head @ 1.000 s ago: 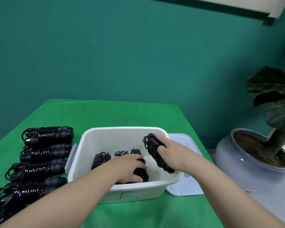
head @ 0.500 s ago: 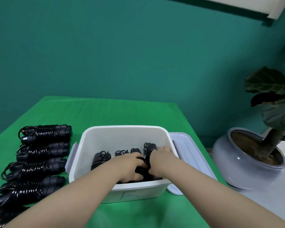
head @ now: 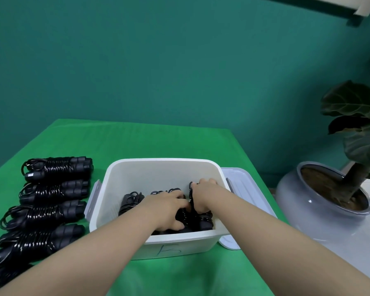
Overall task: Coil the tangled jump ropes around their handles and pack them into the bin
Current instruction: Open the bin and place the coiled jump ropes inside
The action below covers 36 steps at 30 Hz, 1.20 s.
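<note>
Bundle in hand: a coiled jump rope (head: 191, 192), black, is set on end at the right side of the white bin (head: 158, 167), just beside the bundles already packed (head: 130, 199).
Right grip: the right hand (head: 201, 196) is curled over the top of that bundle, grasping it and apparently pressing it down.
Left grip: the left hand (head: 167, 210) is laid over the neighbouring packed bundles with fingers bent; whether anything is clenched cannot be told.
Handling: each bundle is judged light; the two handles give a stiff core, while the glossy cord wound round them looks springy and slick, so loops may slip off the ends. Best taken across the wound middle, handles and coils squeezed together.
Still waiting: a row of coiled ropes (head: 51, 189) lies on the green table (head: 158, 137), left of the bin.
Nearby: the bin lid (head: 244, 186) lies under the bin's right edge; a potted plant (head: 329, 189) stands well apart on the right.
Change: a second ago the bundle was held above the bin's right rim; half a second ago it was lowered inside; now it is seated deeper among the others.
</note>
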### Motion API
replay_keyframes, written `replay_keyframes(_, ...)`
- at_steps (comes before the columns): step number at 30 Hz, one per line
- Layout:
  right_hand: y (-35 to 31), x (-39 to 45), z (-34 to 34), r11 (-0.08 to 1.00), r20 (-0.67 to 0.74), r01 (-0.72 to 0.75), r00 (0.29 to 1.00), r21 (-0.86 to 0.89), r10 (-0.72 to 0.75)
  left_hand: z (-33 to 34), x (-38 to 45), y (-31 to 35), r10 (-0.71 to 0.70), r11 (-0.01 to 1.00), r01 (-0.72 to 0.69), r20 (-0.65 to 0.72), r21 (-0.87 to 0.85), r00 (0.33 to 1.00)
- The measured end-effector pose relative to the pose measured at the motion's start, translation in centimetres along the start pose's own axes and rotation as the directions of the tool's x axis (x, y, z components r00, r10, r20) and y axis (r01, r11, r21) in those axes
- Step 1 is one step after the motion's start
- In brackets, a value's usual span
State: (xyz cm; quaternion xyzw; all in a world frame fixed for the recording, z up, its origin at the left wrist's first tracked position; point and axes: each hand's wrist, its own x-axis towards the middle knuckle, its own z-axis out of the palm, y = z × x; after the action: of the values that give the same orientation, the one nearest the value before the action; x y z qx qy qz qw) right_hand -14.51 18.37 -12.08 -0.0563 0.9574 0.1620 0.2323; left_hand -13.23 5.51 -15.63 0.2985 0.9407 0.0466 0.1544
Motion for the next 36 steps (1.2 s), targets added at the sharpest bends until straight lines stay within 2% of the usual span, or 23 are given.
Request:
replay_keyframes(4, -0.6, 1.1, 0.3, 0.997, 0.068, 0.042, 0.997, -0.071, -0.037, 0.2, -0.1, 0.2, 0.028, 1.0, -0.028, 0.031, -0.003, 0.999)
replay_keyframes(8, -0.7, 1.2, 0.7, 0.999, 0.06, 0.005, 0.998, 0.042, -0.007, 0.5, -0.6, 0.0, 0.077, 0.996, -0.074, 0.049, -0.053, 0.996)
replay_keyframes(13, -0.2, 0.4, 1.8, 0.973, -0.077, 0.037, 0.997, 0.228, -0.02, 0.7, -1.4, 0.1, -0.032, 0.975, 0.03, -0.005, -0.222, 0.999)
replay_keyframes(17, 0.2, -0.2, 2.4, 0.932, -0.24, 0.01, 0.967, 0.362, 0.083, 1.3, -1.6, -0.1, -0.051, 0.952, 0.035, -0.047, -0.304, 0.998)
replay_keyframes(19, 0.6, -0.3, 2.0, 0.917, -0.258, 0.007, 0.96, 0.398, 0.105, 1.3, -1.4, -0.3, -0.048, 0.948, 0.033, -0.04, -0.317, 0.998)
replay_keyframes(23, 0.2, 0.4, 2.1, 0.972, -0.136, 0.054, 0.991, 0.229, -0.023, 1.2, -0.8, -0.3, -0.029, 0.973, 0.028, -0.002, -0.228, 1.0)
replay_keyframes(30, -0.4, 2.5, 1.6, 0.995, 0.073, 0.026, 0.997, 0.093, -0.033, 0.9, -0.2, -0.6, -0.033, 0.976, 0.048, 0.075, -0.211, 0.997)
replay_keyframes(33, -1.0, 2.5, 1.5, 0.999, 0.08, 0.032, 0.996, 0.035, -0.035, 0.9, 0.1, -0.7, -0.027, 0.98, 0.041, 0.073, -0.197, 0.997)
replay_keyframes(36, -0.9, 2.4, 1.7, 0.997, 0.035, 0.014, 0.999, 0.079, -0.017, 0.7, 0.2, -0.6, -0.028, 0.981, 0.039, 0.064, -0.19, 0.998)
